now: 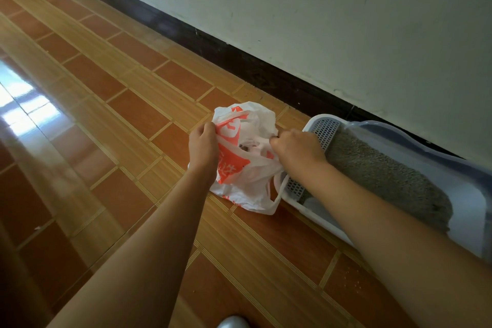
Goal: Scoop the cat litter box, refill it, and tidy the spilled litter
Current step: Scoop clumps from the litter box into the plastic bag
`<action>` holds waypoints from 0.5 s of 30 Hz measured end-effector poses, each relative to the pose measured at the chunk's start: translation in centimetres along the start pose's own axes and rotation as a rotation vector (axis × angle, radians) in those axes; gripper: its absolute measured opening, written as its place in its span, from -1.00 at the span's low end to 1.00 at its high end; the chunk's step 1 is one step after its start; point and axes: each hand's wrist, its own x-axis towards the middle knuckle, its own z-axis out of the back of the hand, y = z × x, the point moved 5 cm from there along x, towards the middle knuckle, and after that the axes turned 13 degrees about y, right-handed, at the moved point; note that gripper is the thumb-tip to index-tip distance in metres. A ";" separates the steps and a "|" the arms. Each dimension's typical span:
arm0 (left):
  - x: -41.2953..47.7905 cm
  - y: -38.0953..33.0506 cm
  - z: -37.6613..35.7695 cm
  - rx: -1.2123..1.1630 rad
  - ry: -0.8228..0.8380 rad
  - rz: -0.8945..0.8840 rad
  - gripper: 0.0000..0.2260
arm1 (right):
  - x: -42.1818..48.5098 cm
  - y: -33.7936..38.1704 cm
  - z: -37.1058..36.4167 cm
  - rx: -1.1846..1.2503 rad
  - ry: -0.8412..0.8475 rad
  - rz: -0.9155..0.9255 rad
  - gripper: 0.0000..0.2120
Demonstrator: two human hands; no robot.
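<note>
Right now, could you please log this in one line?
left hand, right hand: grip plastic bag | litter box: beside bag

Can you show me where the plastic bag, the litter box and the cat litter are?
plastic bag (234, 160): head view, on its orange print.
litter box (468, 208): head view, on its pale blue inner wall.
cat litter (386, 168): head view, middle of the grey heap.

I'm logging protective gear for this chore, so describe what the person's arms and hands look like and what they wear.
Both arms are bare as far up as the view reaches: no sleeve shows on the left arm or the right arm. The left hand and right hand wear no gloves. No watch, bracelet or ring is visible, though the fingers are partly hidden.
</note>
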 end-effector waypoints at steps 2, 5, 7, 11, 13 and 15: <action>-0.1 -0.1 0.2 0.003 -0.005 -0.001 -0.70 | 0.0 0.2 0.1 -0.019 -0.024 0.010 -0.73; -0.1 -0.1 0.3 -0.010 -0.004 -0.004 -0.69 | 0.0 0.2 0.1 -0.027 -0.040 0.019 -0.73; -0.2 -0.1 0.4 -0.021 -0.006 -0.001 -0.69 | -0.1 -0.1 0.1 -0.019 -0.054 0.022 -0.73; -0.2 0.0 0.3 -0.019 -0.004 -0.001 -0.69 | -0.5 -1.0 -0.2 0.002 -0.089 -0.001 -0.73; -0.3 0.0 0.2 -0.009 -0.004 0.004 -0.70 | -0.8 -1.6 -0.4 0.062 -0.114 -0.031 -0.77; -0.3 0.0 0.0 0.008 -0.001 -0.002 -0.71 | -1.4 -2.2 -0.9 0.166 -0.141 -0.070 -0.78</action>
